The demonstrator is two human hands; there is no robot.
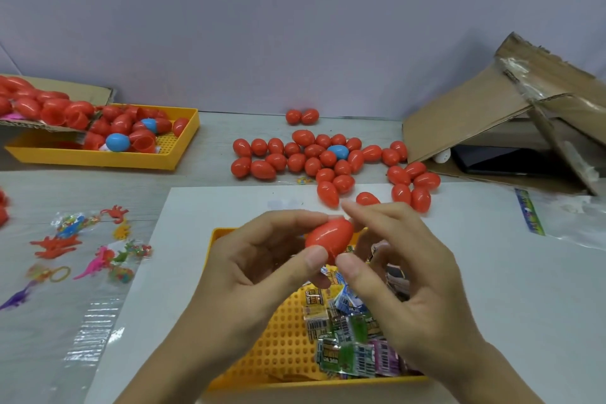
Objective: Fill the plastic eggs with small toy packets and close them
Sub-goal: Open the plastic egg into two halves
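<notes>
Egg point(329, 239) held between both hands above the near yellow tray point(278, 348): red, halves together along a visible seam, apparently being pressed shut. Left hand point(262, 259) gripping its blunt end, thumb under and fingers curled over the top. Right hand point(403, 275) pinching the other end, thumb tip against the shell, forefinger lifted above. Directly beneath the right hand, toy packets point(347, 338) heaped in that tray, plenty unused. Beyond the fingertips, cluster of closed eggs point(314, 157) on the table, presumably filled and done. Far off past the left hand, second yellow tray point(170, 154) with open halves point(131, 128) waiting, so work judged roughly midway, much left
</notes>
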